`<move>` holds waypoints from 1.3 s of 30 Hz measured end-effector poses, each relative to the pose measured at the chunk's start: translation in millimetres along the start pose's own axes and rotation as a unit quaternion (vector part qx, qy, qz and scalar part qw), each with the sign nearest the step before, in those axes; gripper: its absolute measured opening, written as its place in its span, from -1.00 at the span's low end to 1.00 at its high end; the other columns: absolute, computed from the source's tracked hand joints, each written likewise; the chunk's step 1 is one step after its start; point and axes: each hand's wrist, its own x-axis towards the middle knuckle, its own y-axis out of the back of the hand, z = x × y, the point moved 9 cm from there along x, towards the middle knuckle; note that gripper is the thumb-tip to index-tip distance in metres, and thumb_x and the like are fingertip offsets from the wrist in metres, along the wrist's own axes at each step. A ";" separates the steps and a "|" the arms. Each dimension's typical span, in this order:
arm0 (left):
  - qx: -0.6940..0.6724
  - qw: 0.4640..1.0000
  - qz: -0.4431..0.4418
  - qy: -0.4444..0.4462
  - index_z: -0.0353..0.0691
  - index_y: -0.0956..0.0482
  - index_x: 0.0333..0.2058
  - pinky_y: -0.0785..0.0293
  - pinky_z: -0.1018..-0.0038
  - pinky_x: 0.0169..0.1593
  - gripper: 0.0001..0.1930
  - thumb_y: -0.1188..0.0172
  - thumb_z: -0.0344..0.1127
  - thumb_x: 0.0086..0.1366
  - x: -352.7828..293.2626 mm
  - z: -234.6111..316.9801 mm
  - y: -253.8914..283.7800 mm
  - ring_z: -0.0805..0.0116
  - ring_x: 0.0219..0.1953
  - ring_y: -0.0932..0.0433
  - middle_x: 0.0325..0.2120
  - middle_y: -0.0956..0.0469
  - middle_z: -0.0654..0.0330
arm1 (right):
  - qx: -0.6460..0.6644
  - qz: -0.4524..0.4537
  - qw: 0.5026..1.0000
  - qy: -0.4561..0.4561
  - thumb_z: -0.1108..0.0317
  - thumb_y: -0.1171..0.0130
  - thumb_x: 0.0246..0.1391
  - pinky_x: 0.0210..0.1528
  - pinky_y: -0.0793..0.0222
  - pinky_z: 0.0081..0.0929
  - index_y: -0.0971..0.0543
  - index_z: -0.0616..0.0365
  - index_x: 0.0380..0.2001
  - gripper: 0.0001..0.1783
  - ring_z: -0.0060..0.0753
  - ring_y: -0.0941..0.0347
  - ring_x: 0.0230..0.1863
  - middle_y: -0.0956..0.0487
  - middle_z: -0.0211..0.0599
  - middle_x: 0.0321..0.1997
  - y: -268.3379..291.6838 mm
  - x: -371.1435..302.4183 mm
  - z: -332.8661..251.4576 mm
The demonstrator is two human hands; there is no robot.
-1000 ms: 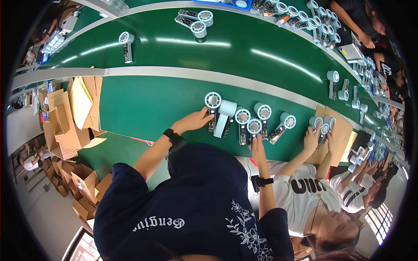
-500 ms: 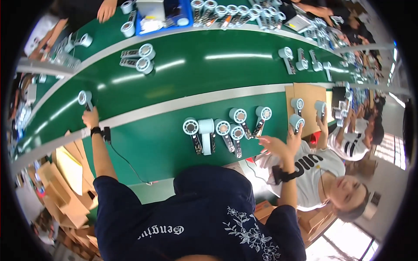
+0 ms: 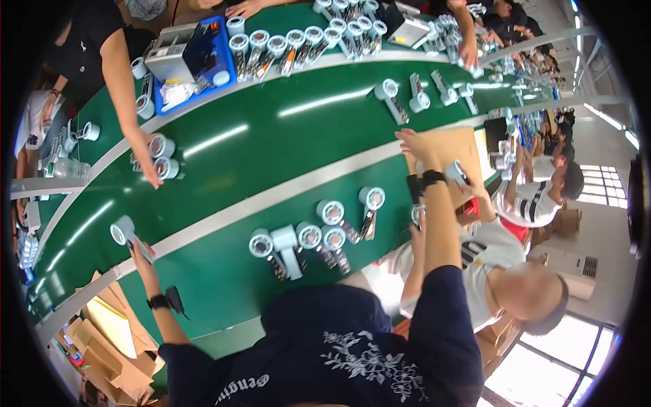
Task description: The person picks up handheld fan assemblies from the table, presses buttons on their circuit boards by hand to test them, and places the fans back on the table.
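My left hand [image 3: 144,261] is closed round the handle of a pale-blue handheld fan [image 3: 123,230] at the far-left end of the green surface. My right hand [image 3: 418,146] stretches forward over the metal strip, fingers extended and holding nothing. Beyond it lies another handheld fan [image 3: 391,99], its handle opened to show the circuitry; the hand is apart from it. On the near bench in front of me rest several similar fans, among them one with a closed white handle [image 3: 287,247], a left one [image 3: 261,244] and a right one [image 3: 371,199].
A metal strip [image 3: 302,183] divides the near bench from the far green surface. Opposite, a co-worker's arm [image 3: 124,102] reaches to two fans [image 3: 163,167]. A blue tray [image 3: 163,103] stands beyond. At right, a co-worker handles a fan [image 3: 458,172] beside cardboard [image 3: 453,146]. More cardboard [image 3: 112,339] sits lower left.
My right hand has swung forward from above the near bench to over the metal strip. The view has shifted. A co-worker's arm opposite has come over the two fans at far left.
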 end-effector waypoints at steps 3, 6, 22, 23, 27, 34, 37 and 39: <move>-0.108 0.993 -0.021 0.043 -0.18 -0.37 -0.18 -0.28 0.55 -0.47 -0.64 0.19 -0.01 0.37 -56.3 -34.5 -55.0 0.53 -0.51 -0.35 -0.52 -0.39 0.29 | -0.194 0.357 0.893 0.195 0.08 -0.24 -0.13 0.04 -0.34 -0.19 -0.37 0.24 0.03 -0.32 -0.03 -0.40 0.01 -0.46 0.06 -0.02 76.0 62.5 -22.4; -0.074 0.992 -0.010 0.106 -0.18 -0.37 -0.18 -0.26 0.53 -0.47 -0.65 0.20 -0.02 0.38 -119.0 -67.1 -69.0 0.51 -0.51 -0.34 -0.47 -0.40 0.29 | -0.256 0.261 0.917 0.163 0.04 -0.25 -0.23 0.04 -0.32 -0.17 -0.42 0.16 -0.03 -0.34 0.08 -0.36 0.03 -0.45 0.06 -0.02 33.3 84.9 -53.2; -0.123 0.976 -0.085 0.158 -0.19 -0.33 0.01 -0.19 0.58 -0.55 -0.60 0.16 -0.04 0.38 -221.8 -29.6 -249.9 0.57 -0.58 -0.27 -0.47 -0.37 0.32 | 0.119 -0.109 0.959 0.233 0.23 -0.09 0.05 -0.66 -0.24 -0.59 -0.35 0.19 -0.30 -0.72 -0.57 -0.38 -0.65 -0.47 -0.28 -0.51 -55.5 -2.9 -96.1; -0.118 0.978 -0.084 0.152 -0.20 -0.32 0.03 -0.18 0.58 -0.59 -0.59 0.19 -0.04 0.39 -229.5 -14.0 -256.3 0.57 -0.59 -0.27 -0.47 -0.36 0.31 | 0.144 -0.148 0.946 0.249 0.20 -0.02 0.12 -0.66 -0.22 -0.60 -0.35 0.19 -0.29 -0.74 -0.60 -0.32 -0.67 -0.44 -0.33 -0.53 -75.3 -41.8 -104.5; -0.158 0.971 -0.140 0.116 -0.24 -0.23 0.13 -0.22 0.60 -0.66 -0.53 0.22 -0.04 0.39 -266.0 34.0 -278.4 0.57 -0.61 -0.27 -0.46 -0.33 0.31 | 0.318 -0.344 0.859 0.208 0.15 0.16 0.26 -0.68 -0.18 -0.62 -0.29 0.22 -0.16 -0.68 -0.62 -0.25 -0.68 -0.39 -0.37 -0.52 -147.0 -196.9 -109.6; -0.155 0.964 -0.214 -0.001 -0.27 -0.11 0.15 -0.30 0.59 -0.67 -0.53 0.27 -0.09 0.40 -328.5 105.8 -256.0 0.56 -0.60 -0.30 -0.38 -0.30 0.24 | 0.292 -0.381 0.838 0.259 0.11 0.32 0.31 -0.67 -0.15 -0.64 -0.26 0.18 -0.12 -0.65 -0.60 -0.22 -0.63 -0.37 -0.32 -0.44 -212.5 -351.6 -83.3; -0.168 0.955 -0.245 -0.006 -0.28 -0.09 0.11 -0.33 0.61 -0.65 -0.60 0.28 -0.16 0.41 -350.4 120.0 -222.9 0.54 -0.62 -0.33 -0.36 -0.32 0.20 | 0.287 -0.386 0.834 0.271 0.11 0.33 0.31 -0.67 -0.14 -0.65 -0.23 0.18 -0.08 -0.64 -0.60 -0.22 -0.62 -0.36 -0.29 -0.40 -240.2 -398.3 -71.2; -0.177 0.949 -0.261 -0.010 -0.28 -0.09 0.09 -0.34 0.62 -0.64 -0.63 0.28 -0.20 0.42 -362.0 125.5 -210.2 0.53 -0.63 -0.34 -0.35 -0.33 0.18 | 0.319 -0.362 0.838 0.254 0.10 0.34 0.32 -0.67 -0.13 -0.66 -0.21 0.19 -0.06 -0.63 -0.61 -0.22 -0.62 -0.36 -0.27 -0.37 -246.8 -417.0 -67.8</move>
